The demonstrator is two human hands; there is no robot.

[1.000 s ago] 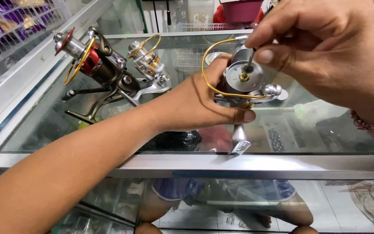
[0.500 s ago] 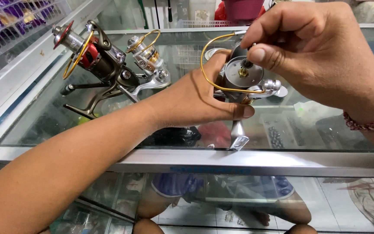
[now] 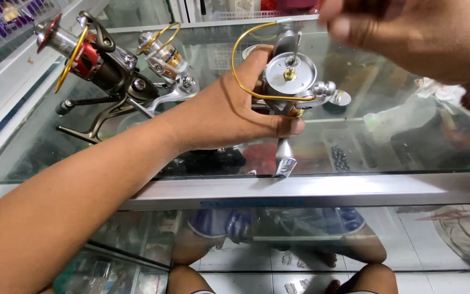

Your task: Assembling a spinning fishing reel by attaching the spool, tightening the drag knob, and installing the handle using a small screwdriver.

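My left hand (image 3: 229,117) is shut around the body of a silver fishing reel (image 3: 292,76), holding it up over the glass counter (image 3: 398,141). The reel's flat round top faces me, with a thin shaft and a small gold nut standing out of its centre. A gold bail wire (image 3: 237,71) loops round its left side, and its foot (image 3: 285,160) points down toward the counter's front edge. My right hand (image 3: 409,32) hovers blurred above and to the right of the reel, clear of it, fingers curled. Whether it holds anything is hidden.
Two other reels lie on the glass at the back left: a black and red one (image 3: 91,54) and a silver and gold one (image 3: 164,57). A basket of purple packets (image 3: 1,16) sits at the far left. Small goods show under the glass.
My right hand has lifted off the top of the reel, up and to the right. The reel's top and centre shaft are now uncovered. My left hand keeps its hold.
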